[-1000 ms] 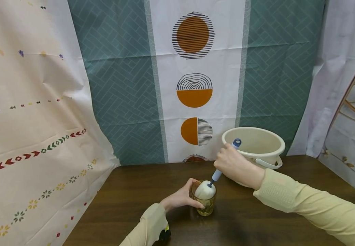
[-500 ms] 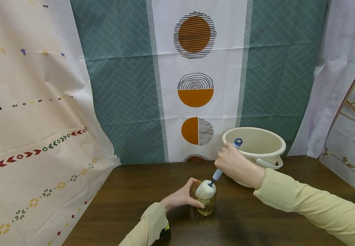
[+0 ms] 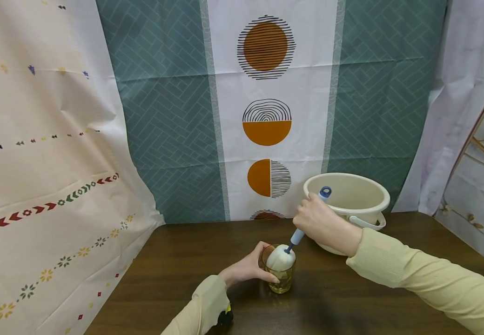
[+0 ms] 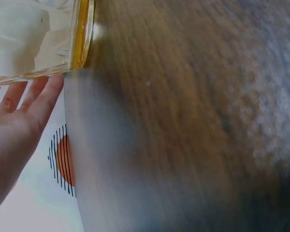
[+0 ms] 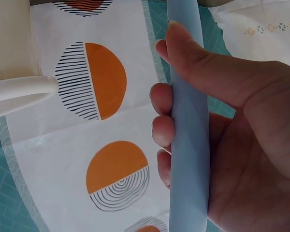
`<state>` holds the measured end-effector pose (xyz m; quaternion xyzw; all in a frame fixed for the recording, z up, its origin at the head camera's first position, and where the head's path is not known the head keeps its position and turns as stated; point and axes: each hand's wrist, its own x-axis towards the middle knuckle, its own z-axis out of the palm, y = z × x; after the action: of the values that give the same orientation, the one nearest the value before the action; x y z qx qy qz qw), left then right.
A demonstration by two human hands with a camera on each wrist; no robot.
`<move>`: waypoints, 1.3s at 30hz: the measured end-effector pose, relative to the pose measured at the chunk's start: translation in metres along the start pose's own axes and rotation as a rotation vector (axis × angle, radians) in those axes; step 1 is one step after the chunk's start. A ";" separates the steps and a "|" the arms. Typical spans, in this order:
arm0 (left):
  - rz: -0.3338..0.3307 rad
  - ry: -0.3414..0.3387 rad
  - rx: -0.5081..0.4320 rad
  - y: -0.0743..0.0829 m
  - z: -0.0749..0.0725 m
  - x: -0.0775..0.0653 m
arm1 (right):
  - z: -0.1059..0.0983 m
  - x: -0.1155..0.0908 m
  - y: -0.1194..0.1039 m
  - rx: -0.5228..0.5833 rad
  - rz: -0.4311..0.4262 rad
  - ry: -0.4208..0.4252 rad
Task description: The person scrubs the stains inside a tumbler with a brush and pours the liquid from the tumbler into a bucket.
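Tumbler, amber, L hand gripping; R hand clasps smooth handle; round head prob. sponge.

One glass, one brush, one bucket and one tabletop were in view — plus two sleeves and four printed circles.

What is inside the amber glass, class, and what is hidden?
A white rounded head is inside the amber glass, its blue handle sticking out. The head covers part of the glass's far side; anything beneath it is unclear.
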<state>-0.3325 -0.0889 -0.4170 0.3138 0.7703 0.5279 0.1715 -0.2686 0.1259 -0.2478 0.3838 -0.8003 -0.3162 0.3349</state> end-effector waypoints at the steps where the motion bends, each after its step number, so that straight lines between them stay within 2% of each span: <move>1: 0.001 0.001 0.001 0.000 0.000 0.000 | 0.000 0.000 0.000 0.003 -0.001 -0.002; 9: 0.021 0.001 0.003 -0.001 0.000 0.001 | -0.002 -0.001 0.003 0.033 -0.012 -0.011; 25: 0.001 0.008 0.015 0.001 0.000 0.000 | -0.005 -0.001 0.006 0.056 -0.048 -0.058; 30: -0.003 0.006 0.028 0.001 0.000 0.000 | -0.005 0.000 0.006 0.048 -0.047 -0.054; 39: 0.009 -0.002 0.003 -0.001 0.000 0.000 | -0.003 0.003 0.008 0.023 -0.020 0.002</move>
<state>-0.3331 -0.0891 -0.4177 0.3179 0.7697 0.5271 0.1694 -0.2708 0.1270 -0.2396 0.3960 -0.7997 -0.3100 0.3279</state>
